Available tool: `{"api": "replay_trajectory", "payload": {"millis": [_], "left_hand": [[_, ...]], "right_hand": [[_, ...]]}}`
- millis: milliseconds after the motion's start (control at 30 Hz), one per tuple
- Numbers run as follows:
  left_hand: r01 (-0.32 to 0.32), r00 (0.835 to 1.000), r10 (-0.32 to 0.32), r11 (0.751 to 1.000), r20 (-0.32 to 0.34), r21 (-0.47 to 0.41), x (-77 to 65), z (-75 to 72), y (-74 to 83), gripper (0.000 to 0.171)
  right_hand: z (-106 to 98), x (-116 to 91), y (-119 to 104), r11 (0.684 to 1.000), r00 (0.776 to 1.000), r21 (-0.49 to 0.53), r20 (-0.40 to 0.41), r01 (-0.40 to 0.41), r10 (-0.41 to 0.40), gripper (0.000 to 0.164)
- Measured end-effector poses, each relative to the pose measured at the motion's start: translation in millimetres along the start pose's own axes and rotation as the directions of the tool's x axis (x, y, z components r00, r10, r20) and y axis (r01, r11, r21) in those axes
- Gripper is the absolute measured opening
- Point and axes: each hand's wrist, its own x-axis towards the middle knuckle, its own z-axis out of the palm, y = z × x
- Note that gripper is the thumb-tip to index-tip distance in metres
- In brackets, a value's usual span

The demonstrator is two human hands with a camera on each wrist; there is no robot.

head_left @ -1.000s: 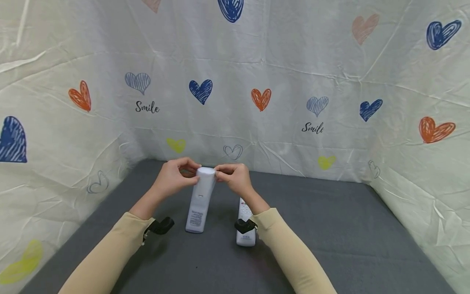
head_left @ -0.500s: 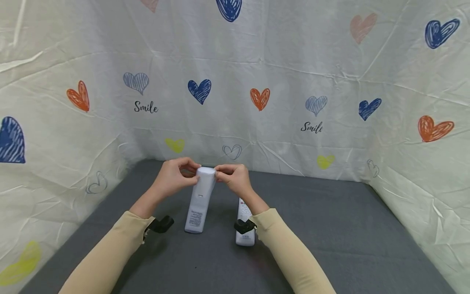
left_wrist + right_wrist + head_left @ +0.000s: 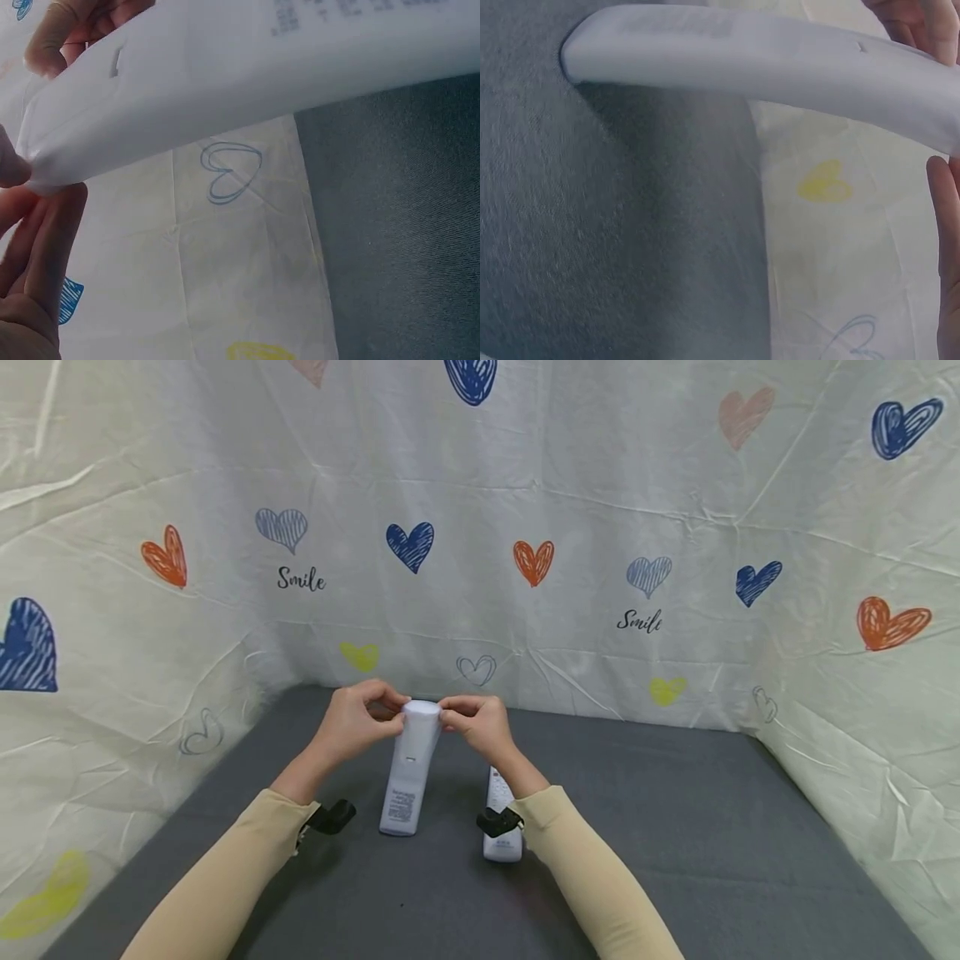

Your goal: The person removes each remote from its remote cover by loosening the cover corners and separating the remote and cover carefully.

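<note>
A white remote control [image 3: 408,768] stands tilted in the head view, its back with a printed label and small notch facing me. Its lower end appears to rest on the grey cloth, while the upper end is raised. My left hand [image 3: 358,718] pinches the upper end's left edge between thumb and fingers. On the opposite edge, my right hand [image 3: 483,725] pinches with thumb and forefinger. The left wrist view shows the remote's back close up, with left fingers [image 3: 64,232] at its end. A second white remote [image 3: 500,788] lies buttons up, partly hidden beneath my right wrist.
A dark grey cloth [image 3: 660,827] covers the table. Behind it and at both sides hangs a pale sheet [image 3: 480,602] printed with hearts and "Smile". Black straps [image 3: 330,818] sit at both wrists.
</note>
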Motion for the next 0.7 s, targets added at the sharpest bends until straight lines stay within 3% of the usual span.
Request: {"api": "replay_trajectory", "payload": {"millis": [167,367,700], "left_hand": [[-0.022,0.999,0.021,0.999,-0.050,-0.032,-0.1,3.5,-2.9,0.010],[-0.028,0.995,0.023,0.998,-0.097,-0.050,0.4,6.1,-5.9,0.010],[-0.037,0.994,0.031,0.997,-0.103,-0.062,4.2,8.0,-10.6,0.005]], "right_hand": [[0.4,1.5,2.8,0.997,0.999,0.073,0.010,-0.039,0.038,0.018],[0.5,1.2,2.4,0.997,0.999,0.065,0.005,-0.037,0.037,0.018],[0.3,0.6,7.7,0.997,1.000,0.081,-0.019,-0.011,0.013,0.018]]}}
